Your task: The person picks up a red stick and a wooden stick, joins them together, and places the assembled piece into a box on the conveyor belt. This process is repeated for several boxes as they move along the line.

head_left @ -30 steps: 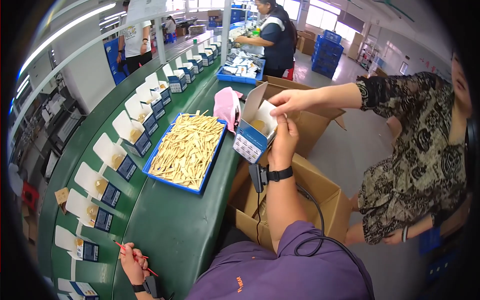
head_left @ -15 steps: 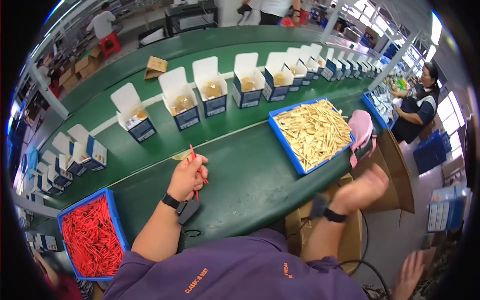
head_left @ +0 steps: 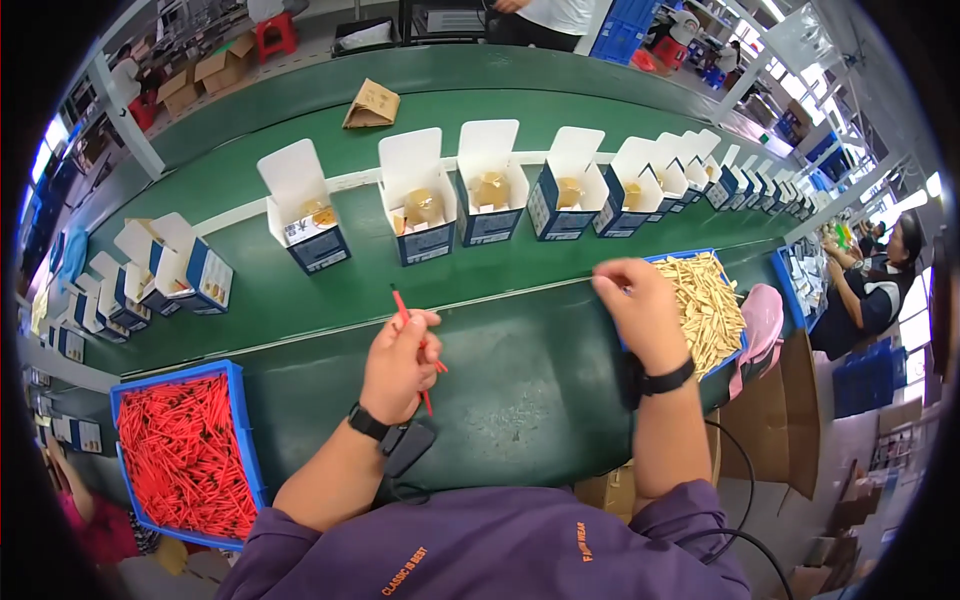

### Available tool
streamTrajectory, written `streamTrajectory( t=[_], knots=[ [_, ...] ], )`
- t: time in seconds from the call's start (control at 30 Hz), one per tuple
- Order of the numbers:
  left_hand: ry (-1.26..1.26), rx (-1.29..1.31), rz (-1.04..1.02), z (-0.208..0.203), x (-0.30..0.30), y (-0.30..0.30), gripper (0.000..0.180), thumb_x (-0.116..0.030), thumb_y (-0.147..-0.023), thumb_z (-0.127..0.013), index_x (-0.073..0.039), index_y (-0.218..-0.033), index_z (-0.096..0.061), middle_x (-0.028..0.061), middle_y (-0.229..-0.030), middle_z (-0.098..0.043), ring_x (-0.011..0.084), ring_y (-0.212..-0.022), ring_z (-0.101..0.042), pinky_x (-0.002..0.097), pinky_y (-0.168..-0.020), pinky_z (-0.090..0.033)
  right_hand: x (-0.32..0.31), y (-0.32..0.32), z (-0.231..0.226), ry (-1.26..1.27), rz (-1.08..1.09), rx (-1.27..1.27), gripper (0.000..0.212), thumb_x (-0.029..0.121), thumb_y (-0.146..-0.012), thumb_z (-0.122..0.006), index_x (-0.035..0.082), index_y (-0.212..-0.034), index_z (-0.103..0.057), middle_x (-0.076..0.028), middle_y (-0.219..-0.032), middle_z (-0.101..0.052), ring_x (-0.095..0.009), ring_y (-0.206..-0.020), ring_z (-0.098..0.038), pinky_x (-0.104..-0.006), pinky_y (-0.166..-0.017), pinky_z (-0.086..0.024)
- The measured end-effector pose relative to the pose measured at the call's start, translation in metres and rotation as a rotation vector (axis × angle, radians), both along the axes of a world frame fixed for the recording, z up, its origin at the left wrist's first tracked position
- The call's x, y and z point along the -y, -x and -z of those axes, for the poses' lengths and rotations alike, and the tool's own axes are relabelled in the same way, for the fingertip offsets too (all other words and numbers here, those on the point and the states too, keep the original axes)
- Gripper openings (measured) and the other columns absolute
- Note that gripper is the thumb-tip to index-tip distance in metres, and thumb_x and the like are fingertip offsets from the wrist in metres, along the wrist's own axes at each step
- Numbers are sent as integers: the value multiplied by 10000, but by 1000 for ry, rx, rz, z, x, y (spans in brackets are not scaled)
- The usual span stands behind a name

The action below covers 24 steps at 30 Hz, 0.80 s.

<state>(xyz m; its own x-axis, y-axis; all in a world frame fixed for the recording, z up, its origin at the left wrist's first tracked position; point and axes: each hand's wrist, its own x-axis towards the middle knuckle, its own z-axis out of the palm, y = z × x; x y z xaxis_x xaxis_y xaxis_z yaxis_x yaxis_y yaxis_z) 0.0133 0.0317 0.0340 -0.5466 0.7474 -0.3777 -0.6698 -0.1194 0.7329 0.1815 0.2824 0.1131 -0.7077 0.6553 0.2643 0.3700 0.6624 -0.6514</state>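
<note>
My left hand (head_left: 397, 368) is closed round a couple of slim red sticks (head_left: 402, 303), which poke out above and below the fingers; the upper one has a dark tip. It hovers over the dark green work surface (head_left: 520, 370). Farther right, my right hand (head_left: 645, 308) is raised by the left edge of a blue tray of flat pale wooden pieces (head_left: 708, 305), partly covering it. Its fingers curl inward, and whatever they may hold is hidden. At the left stands another blue tray (head_left: 240, 420), full of red sticks (head_left: 185, 455) with dark ends.
Open white-and-blue boxes (head_left: 420, 240) with round yellowish contents line the green belt (head_left: 365, 290) beyond. A folded brown carton (head_left: 372, 104) lies behind them. A pink bag (head_left: 762, 325) and a large cardboard box (head_left: 780, 420) are at the right; a co-worker (head_left: 870, 290) stands farther off.
My right hand has swung left and away from me, from over the cardboard box to the wooden pieces' tray. My left hand still grips the red sticks. The whole view has shifted.
</note>
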Motion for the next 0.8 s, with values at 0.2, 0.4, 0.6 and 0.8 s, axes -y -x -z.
streamTrajectory(
  t=[0.2, 0.4, 0.6, 0.8],
  knots=[
    [-2, -73, -256, -10, -7, 16, 231, -271, -1055, -452, -80, -1160, -526, -6, -696, -513, 55, -454, -344, 223, -395, -265, -44, 86, 24, -396, 22, -151, 361, 199, -854, -718, -13, -1125, -610, -183, -988, -689, -318, -888, -670, -383, -845, -524],
    [254, -482, -406, 23, -44, 86, 402, -245, -1036, -466, -59, -1392, -453, -12, -697, -526, 61, -455, -374, 229, -395, -288, -25, 148, 7, -186, 171, 240, 564, 383, -849, -698, -12, -1226, -558, -259, -1055, -678, -395, -987, -658, -441, -886, -513],
    [360, -491, -303, 30, -65, 87, 392, -133, -968, -478, 5, -1331, -536, 28, -671, -567, 122, -594, -542, 300, -529, -440, -39, 160, 22, -319, 158, 387, 399, 277, -866, -611, -21, -1129, -583, -274, -978, -690, -438, -926, -669, -521, -824, -528],
    [353, -480, -157, 29, -81, 89, 500, -138, -947, -441, -155, -1445, -396, 21, -708, -541, 92, -477, -409, 250, -385, -304, -31, 175, 36, -345, 54, 289, 330, 173, -850, -555, 0, -1129, -589, -281, -967, -677, -445, -915, -652, -532, -821, -514]
  ],
)
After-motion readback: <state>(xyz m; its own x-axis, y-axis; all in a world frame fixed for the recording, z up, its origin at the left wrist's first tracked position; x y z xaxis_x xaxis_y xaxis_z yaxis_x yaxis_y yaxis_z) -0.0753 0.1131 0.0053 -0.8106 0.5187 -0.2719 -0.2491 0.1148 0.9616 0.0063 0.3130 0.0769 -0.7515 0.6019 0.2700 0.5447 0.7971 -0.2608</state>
